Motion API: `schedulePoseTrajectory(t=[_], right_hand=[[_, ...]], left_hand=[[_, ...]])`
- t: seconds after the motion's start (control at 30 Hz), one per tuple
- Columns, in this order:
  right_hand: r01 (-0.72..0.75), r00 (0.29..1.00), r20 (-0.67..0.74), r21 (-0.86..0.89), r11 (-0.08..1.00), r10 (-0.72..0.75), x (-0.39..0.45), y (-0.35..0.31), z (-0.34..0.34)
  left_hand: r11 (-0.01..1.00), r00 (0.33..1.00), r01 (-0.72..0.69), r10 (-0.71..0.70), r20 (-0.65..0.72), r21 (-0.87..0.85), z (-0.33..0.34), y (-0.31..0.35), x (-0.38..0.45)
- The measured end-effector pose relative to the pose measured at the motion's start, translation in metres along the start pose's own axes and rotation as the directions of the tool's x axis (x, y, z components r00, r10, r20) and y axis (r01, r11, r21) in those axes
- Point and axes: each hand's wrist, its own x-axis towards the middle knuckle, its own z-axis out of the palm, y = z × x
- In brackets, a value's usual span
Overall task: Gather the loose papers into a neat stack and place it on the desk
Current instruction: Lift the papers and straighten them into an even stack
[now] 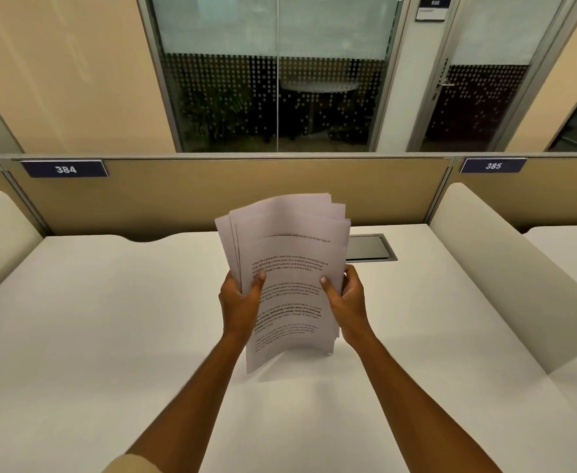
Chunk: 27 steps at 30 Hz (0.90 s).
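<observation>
Both hands hold the papers (289, 274) upright above the white tabletop (109, 319), the left hand (241, 303) on the left edge, the right hand (347, 298) on the right, thumbs on the printed front sheet; the sheets' top edges fan unevenly, a grommet (370, 248) just behind

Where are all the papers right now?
The papers are in the middle of the head view, held upright over the white desk between the left hand and right hand, just in front of the grey desk hatch.

Papers (287, 268) above desk (109, 319), between hands
</observation>
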Motion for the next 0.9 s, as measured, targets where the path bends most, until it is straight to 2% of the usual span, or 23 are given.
schedulePoseTrajectory(t=[0.2,0.5,0.77,0.9], right_hand=[[-0.048,0.999,-0.007,-0.062,0.997,0.048,-0.012,0.018,-0.001],[-0.055,0.998,0.002,-0.113,0.992,0.055,-0.019,0.027,-0.006],[-0.009,0.998,-0.056,-0.015,1.000,0.009,-0.012,0.007,0.002],[0.044,0.980,-0.192,-0.013,0.999,-0.045,-0.004,-0.016,0.011]], left_hand=[[0.999,0.999,0.041,-0.042,0.005,0.019,-0.002,-0.012,-0.014],[1.000,1.000,0.000,0.000,0.004,-0.008,-0.011,-0.017,-0.028],[1.000,0.989,-0.011,0.008,-0.150,-0.022,-0.004,0.002,-0.020],[1.000,0.960,0.007,-0.004,-0.281,0.010,0.007,0.024,-0.011]])
